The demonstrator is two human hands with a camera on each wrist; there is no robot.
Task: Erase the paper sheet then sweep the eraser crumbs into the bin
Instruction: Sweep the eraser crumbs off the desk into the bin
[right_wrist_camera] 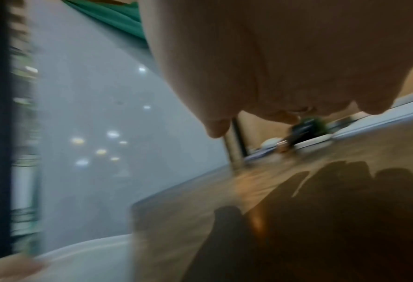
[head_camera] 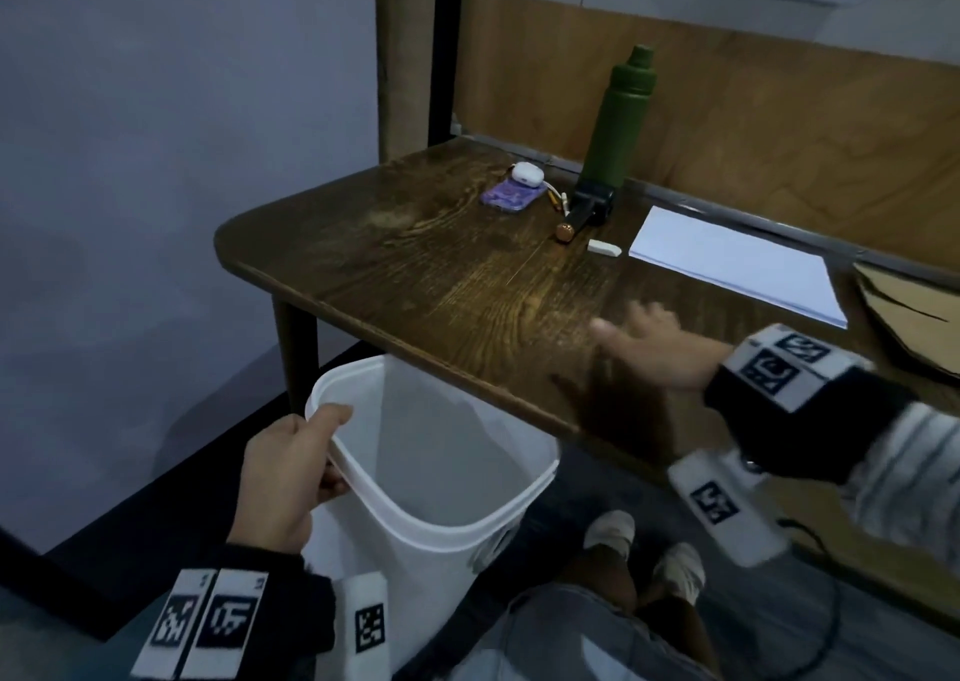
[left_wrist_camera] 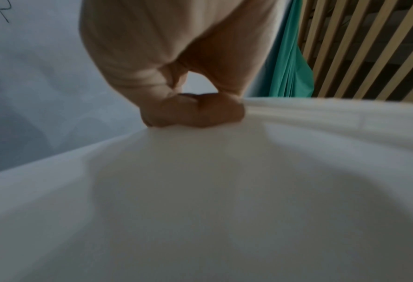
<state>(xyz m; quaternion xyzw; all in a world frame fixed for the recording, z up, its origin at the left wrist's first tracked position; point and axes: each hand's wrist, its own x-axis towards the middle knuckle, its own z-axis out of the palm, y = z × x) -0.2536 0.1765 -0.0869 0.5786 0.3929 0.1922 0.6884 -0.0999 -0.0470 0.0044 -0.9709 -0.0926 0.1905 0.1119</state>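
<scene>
Paper (head_camera: 727, 259) lies far right on table (head_camera: 415, 275), eraser (head_camera: 604, 248) just left of it; crumbs too small to see. Bin (head_camera: 441, 472) sits under near edge, left hand (head_camera: 291, 472) pinching its rim. Right hand (head_camera: 649, 342) blurred over table, fingers spread.

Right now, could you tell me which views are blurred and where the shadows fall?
Head view: dim; the right hand is motion-smeared and casts a dark shadow on the dark wooden table; the left hand gripping the white plastic bin is sharp. Left wrist view: soft, slightly blurred. Right wrist view: heavily streaked, with the fingers' shadow on the wood.
</scene>
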